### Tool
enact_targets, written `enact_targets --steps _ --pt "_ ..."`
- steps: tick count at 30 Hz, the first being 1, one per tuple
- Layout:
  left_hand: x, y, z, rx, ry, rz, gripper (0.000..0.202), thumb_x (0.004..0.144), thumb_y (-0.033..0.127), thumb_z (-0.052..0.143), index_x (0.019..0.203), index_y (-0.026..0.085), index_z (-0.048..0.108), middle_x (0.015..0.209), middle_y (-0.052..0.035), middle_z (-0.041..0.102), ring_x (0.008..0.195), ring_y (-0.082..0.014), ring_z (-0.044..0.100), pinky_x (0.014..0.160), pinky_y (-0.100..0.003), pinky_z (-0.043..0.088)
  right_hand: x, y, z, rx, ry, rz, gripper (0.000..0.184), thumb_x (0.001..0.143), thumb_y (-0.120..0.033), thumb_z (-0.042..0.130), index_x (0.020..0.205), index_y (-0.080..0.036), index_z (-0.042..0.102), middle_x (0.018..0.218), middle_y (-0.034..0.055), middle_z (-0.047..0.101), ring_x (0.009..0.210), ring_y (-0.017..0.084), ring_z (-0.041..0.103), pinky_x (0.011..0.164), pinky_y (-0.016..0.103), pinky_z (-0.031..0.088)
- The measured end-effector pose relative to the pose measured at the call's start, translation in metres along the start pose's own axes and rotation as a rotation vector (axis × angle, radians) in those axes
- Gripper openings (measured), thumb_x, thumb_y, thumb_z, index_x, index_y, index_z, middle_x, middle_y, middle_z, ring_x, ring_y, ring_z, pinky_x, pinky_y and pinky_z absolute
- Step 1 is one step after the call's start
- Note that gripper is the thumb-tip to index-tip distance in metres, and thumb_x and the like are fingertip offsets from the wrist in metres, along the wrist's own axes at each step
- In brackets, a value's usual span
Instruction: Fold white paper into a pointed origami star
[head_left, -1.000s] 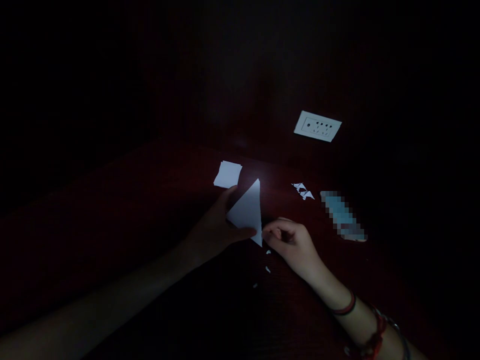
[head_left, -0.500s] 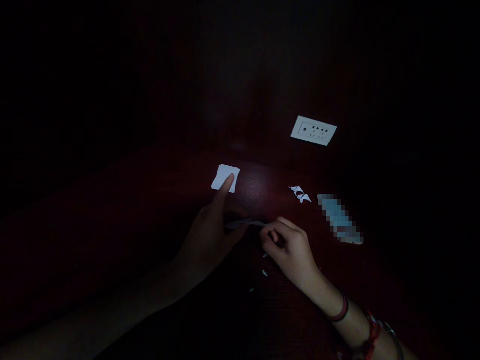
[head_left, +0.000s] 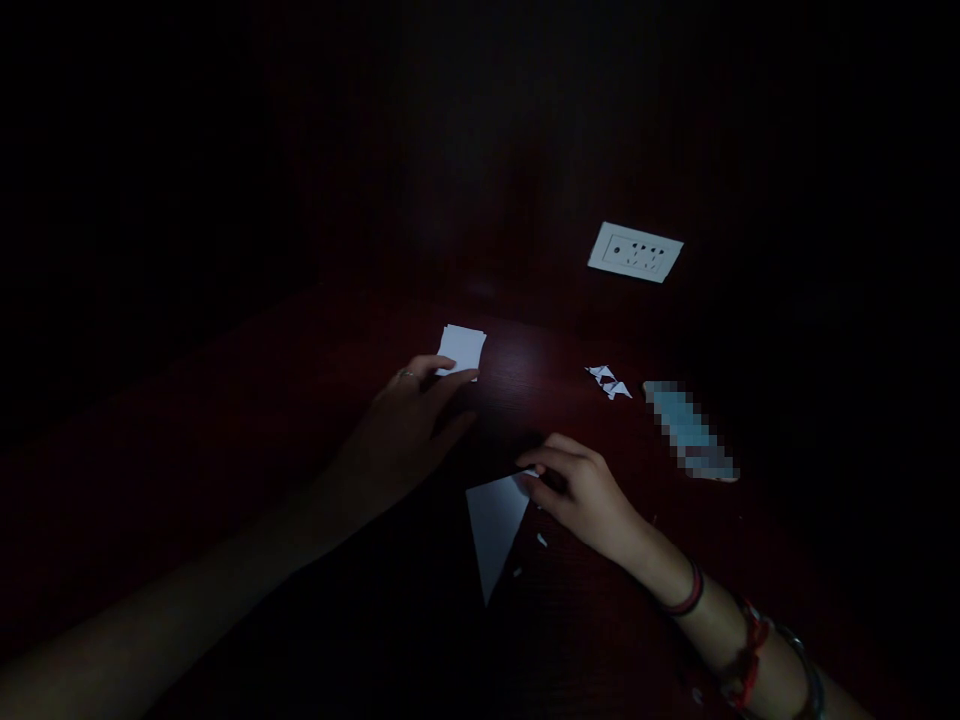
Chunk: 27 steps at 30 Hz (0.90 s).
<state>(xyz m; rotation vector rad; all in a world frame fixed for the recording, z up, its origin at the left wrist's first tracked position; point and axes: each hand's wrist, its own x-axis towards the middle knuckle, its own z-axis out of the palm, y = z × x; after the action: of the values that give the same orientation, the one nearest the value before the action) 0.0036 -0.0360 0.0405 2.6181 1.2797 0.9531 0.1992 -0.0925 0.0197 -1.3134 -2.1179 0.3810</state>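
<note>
A triangular piece of white paper hangs by one upper corner between the thumb and fingers of my right hand. Its long point is directed down toward me. My left hand is open, its fingers reaching over the near edge of a small stack of white paper sheets. Whether those fingertips touch the stack, I cannot tell. To the right of the stack lie small folded white paper pieces with pointed ends.
A phone with a blurred-out screen lies at the right on the dark red table. Behind it, a white socket panel is set in the wall. Small paper scraps lie near my right hand. Most surroundings are very dark.
My left hand has let go of the paper and moved up and left to the stack. The paper, previously seen edge-on between both hands, now hangs from my right hand as a triangle.
</note>
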Motion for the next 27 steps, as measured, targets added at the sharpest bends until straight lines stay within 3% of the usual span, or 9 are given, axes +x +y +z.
enact_targets --steps 3,6,11,17,22,27 --pt "-0.009 0.001 -0.012 -0.112 -0.363 0.339 0.023 0.085 0.025 0.039 0.104 0.024 0.051 0.107 0.0006 0.050 0.098 -0.0135 0.047 0.084 -0.026 0.037 0.000 0.003 -0.003 -0.046 -0.046 -0.013 0.018 0.076 -0.014 0.048 0.092 -0.017 0.058 0.081 0.0024 0.052 0.072 0.011 0.050 0.065 0.021 0.040" --pt "-0.025 -0.007 -0.004 -0.080 -0.514 0.589 0.031 0.081 0.033 0.047 0.111 0.027 0.047 0.116 0.0010 0.048 0.106 -0.0168 0.042 0.090 -0.030 0.030 0.001 0.006 -0.011 -0.146 -0.088 -0.038 0.017 0.079 -0.014 0.045 0.089 -0.017 0.059 0.081 0.0030 0.053 0.075 0.012 0.050 0.070 0.024 0.040" --pt "-0.033 -0.024 0.013 0.119 -0.404 0.540 0.036 0.082 0.035 0.045 0.116 0.025 0.043 0.110 -0.0035 0.051 0.099 -0.0208 0.045 0.085 -0.036 0.032 0.000 0.010 -0.018 -0.241 -0.170 -0.110 0.019 0.081 -0.018 0.043 0.091 -0.017 0.059 0.084 0.0041 0.053 0.078 0.014 0.049 0.073 0.027 0.039" --pt "-0.035 -0.019 0.012 0.163 -0.348 0.548 0.039 0.081 0.027 0.046 0.119 0.029 0.038 0.112 -0.0080 0.046 0.100 -0.0223 0.043 0.082 -0.036 0.035 0.004 0.006 -0.013 -0.173 -0.335 -0.117 0.020 0.081 -0.017 0.043 0.093 -0.019 0.058 0.086 0.0027 0.054 0.075 0.011 0.051 0.070 0.023 0.040" --pt "-0.039 -0.011 0.018 0.182 -0.318 0.479 0.034 0.079 0.031 0.049 0.112 0.035 0.045 0.108 -0.0070 0.047 0.095 -0.0244 0.045 0.079 -0.041 0.035 0.010 -0.005 -0.010 -0.092 -0.341 0.037 0.013 0.076 -0.016 0.048 0.079 -0.016 0.060 0.073 -0.0003 0.055 0.065 0.008 0.051 0.059 0.018 0.039" --pt "-0.046 -0.008 0.024 0.166 -0.283 0.429 0.033 0.081 0.030 0.045 0.114 0.028 0.045 0.110 -0.0084 0.045 0.101 -0.0239 0.042 0.082 -0.036 0.035 0.024 -0.006 -0.004 -0.059 -0.418 0.248 0.012 0.071 -0.018 0.051 0.076 -0.017 0.061 0.070 -0.0015 0.060 0.062 0.008 0.054 0.058 0.018 0.039"
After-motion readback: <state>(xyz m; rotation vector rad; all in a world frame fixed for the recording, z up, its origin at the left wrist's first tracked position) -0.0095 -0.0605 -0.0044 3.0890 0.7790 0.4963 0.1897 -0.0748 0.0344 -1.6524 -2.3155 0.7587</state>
